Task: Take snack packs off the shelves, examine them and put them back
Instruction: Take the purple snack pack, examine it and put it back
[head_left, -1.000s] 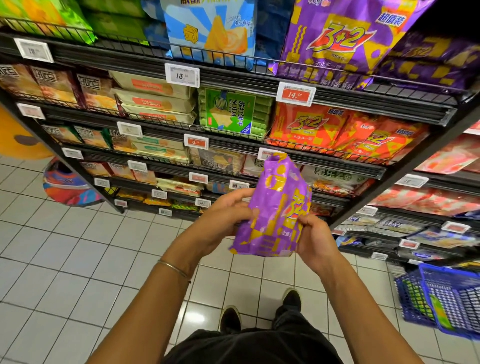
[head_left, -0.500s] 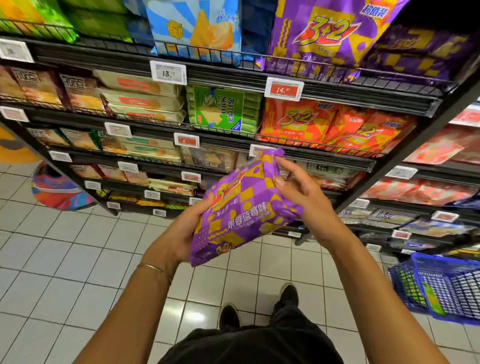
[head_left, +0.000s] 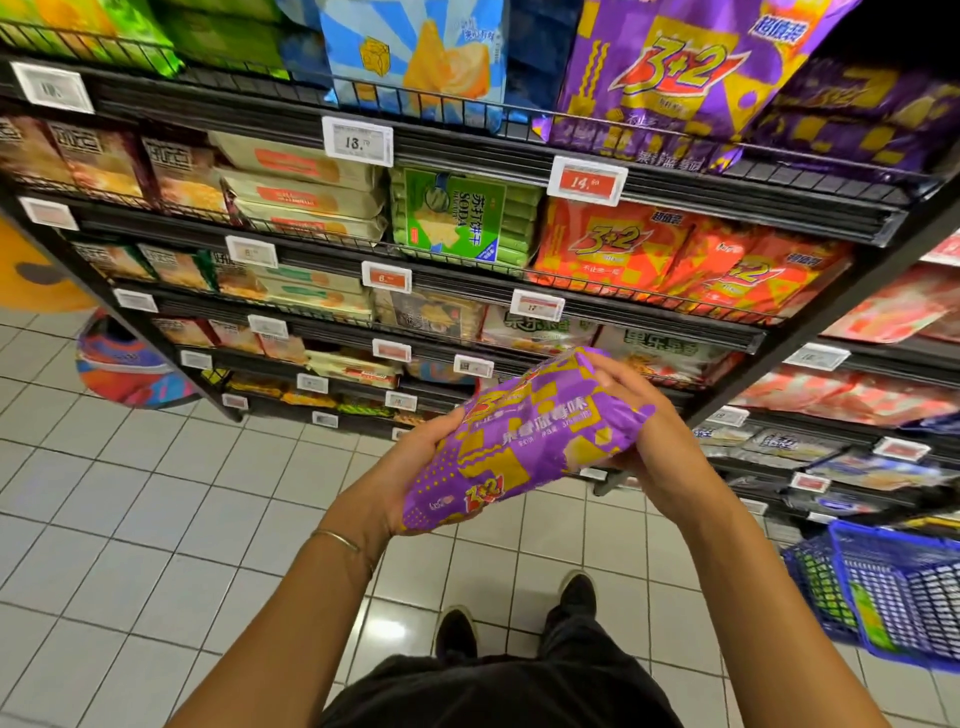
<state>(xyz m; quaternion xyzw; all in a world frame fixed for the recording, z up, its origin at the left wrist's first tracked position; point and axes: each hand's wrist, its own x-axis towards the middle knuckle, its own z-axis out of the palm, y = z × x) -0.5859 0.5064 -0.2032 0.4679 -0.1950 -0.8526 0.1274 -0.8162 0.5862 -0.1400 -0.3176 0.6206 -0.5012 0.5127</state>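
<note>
Your purple pack (head_left: 524, 452) carries yellow blocks and dots, and around it you see orange-red packs (head_left: 613, 249) with yellow patches, a green pack (head_left: 457, 218), a blue basket (head_left: 893, 597) and white floor tiles (head_left: 130, 519).

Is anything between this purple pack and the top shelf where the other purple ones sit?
Nothing visible blocks the way up. The pack only has to clear the low wire rail along the front of the top shelf, where more purple packs stand.

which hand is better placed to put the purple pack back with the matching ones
Right, probably: the right hand grips the purple pack at its upper end, nearest the matching packs top right; the left hand holds its lower end.
</note>
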